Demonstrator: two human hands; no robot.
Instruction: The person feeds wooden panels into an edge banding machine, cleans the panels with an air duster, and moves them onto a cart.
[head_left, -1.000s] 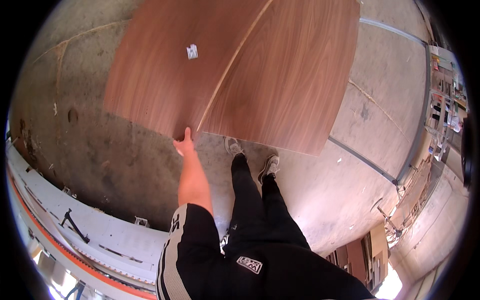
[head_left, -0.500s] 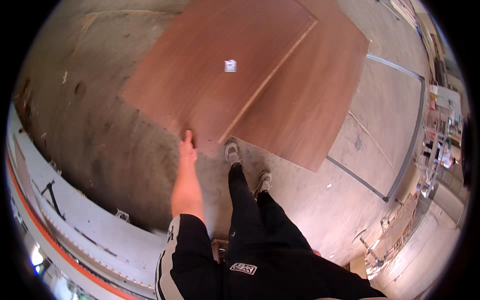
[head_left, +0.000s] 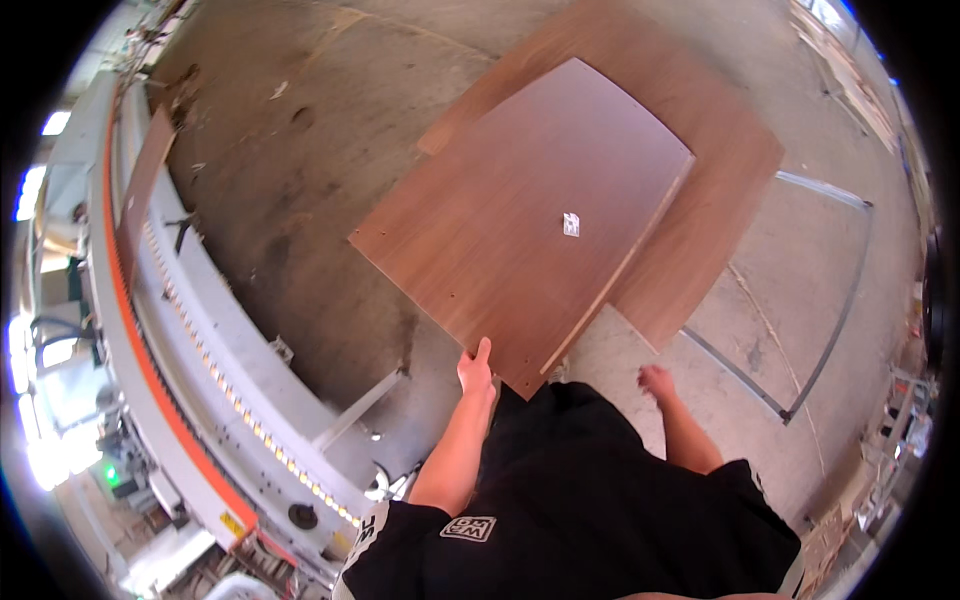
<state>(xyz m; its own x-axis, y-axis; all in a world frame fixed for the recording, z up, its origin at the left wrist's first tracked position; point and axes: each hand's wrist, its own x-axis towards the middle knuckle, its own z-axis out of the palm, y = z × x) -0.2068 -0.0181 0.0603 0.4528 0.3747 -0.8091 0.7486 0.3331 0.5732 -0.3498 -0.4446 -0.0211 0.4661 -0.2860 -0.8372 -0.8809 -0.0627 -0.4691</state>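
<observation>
A brown wood-grain board with a small white label and a few small holes slants up from near my body. My left hand grips its near left edge, close to the corner, thumb on top and fingers hidden beneath. Under and beyond it lies a larger brown board on the floor, partly covered. My right hand is off to the right, apart from both boards. Its fingers are loosely bent and slightly blurred, and nothing shows in them.
Along the left runs a long grey machine with an orange strip and a row of rollers. A narrow brown panel leans on it. A dark outline marks the concrete floor at right. Stacked boards stand at the far right.
The upper board's near end has been lifted and drawn toward me, uncovering more of the lower board. My left hand has closed on its edge. My right hand has come into view.
</observation>
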